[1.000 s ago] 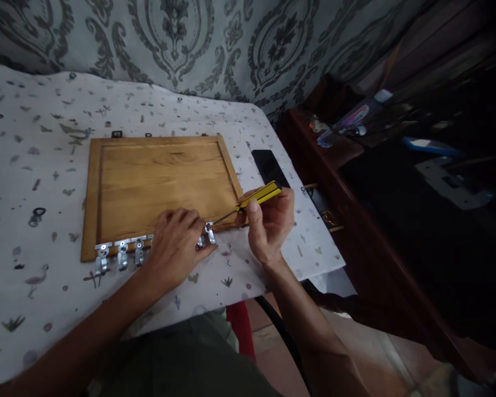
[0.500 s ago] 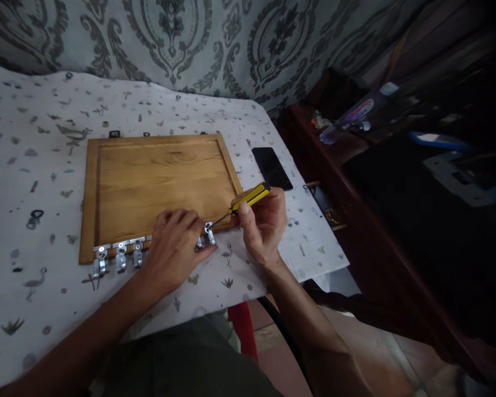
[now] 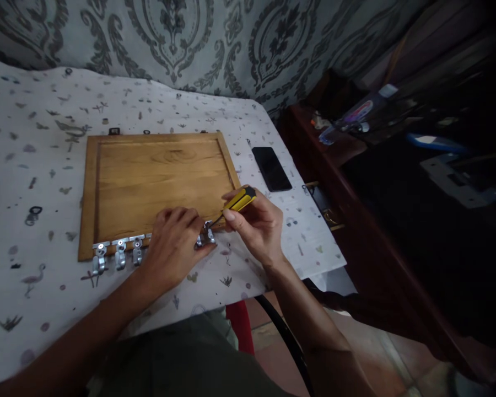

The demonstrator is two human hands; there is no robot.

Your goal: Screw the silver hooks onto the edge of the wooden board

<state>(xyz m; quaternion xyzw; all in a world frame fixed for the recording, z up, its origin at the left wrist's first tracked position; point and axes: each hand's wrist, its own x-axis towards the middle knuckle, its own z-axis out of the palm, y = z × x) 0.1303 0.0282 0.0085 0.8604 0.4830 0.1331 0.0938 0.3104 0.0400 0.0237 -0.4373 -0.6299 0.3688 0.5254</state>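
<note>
A wooden board (image 3: 157, 179) lies flat on the patterned tablecloth (image 3: 45, 138). A strip of metal hooks (image 3: 118, 252) runs along its near edge. My left hand (image 3: 173, 245) rests curled over the strip's right part, fingers pressed on the hooks by the end hook (image 3: 208, 236). My right hand (image 3: 256, 223) is closed round a yellow-and-black screwdriver (image 3: 240, 200), whose tip points down-left at the end hook.
A black phone (image 3: 271, 168) lies on the cloth right of the board. A dark wooden cabinet (image 3: 355, 182) with bottles and clutter stands to the right. A patterned wall (image 3: 190, 44) runs behind the table. The table's right edge drops off near my right hand.
My right hand has slid down the screwdriver toward the hook, and the handle has dropped lower and nearer the board. My left hand has stayed on the hooks.
</note>
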